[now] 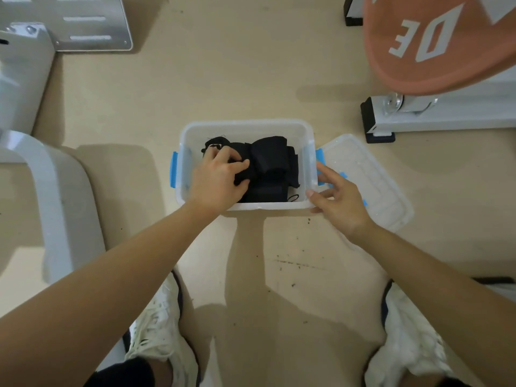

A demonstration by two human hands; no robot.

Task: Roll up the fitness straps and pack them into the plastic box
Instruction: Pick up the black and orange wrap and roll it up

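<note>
While the left hand point(220, 180) curls fingers and thumb round the rolled black fabric fitness straps point(272, 160), which lie inside the clear plastic box point(245, 124) with blue latches point(174, 170) on the beige floor point(223, 65), the right hand point(337, 202) holds nothing, its fingers loosely spread and its thumb at the box's near right corner. A clear lid point(371, 174) lies just beside the box. White letters "DE" show on an orange round pad point(435, 46).

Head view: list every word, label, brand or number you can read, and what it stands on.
"DE": white letters, upside down to the camera, on the orange-red disc at upper right; the white shapes beside them form no readable letters.
No text shows on the plastic box, the lid or the fitness straps.
</note>
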